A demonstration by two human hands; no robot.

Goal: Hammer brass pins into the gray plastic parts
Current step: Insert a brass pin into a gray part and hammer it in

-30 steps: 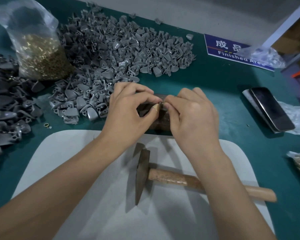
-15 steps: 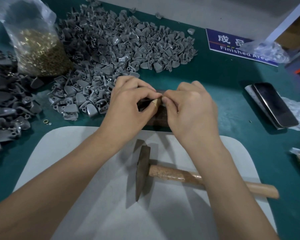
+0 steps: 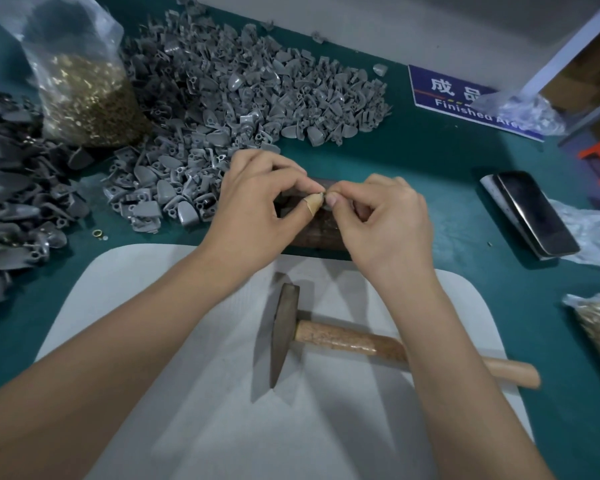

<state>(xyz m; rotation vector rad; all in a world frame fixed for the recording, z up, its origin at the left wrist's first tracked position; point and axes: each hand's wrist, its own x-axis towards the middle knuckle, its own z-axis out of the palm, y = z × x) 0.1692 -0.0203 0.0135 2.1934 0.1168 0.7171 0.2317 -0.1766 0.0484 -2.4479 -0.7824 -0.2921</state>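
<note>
Two bare forearms reach in from the lower edge of the view, with no sleeve, watch or bracelet on either. Both hands are ungloved. The left hand (image 3: 253, 206) wears a tan strip of tape or plaster (image 3: 313, 203) wrapped around the tip of its thumb. The right hand (image 3: 388, 223) carries no tape and no ring; its nails are short and unpainted.

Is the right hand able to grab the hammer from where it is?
Probably yes. The hammer lies untouched on the white mat under the right forearm, nothing covering it. But the right hand is busy pinching something tiny with the left hand.
</note>
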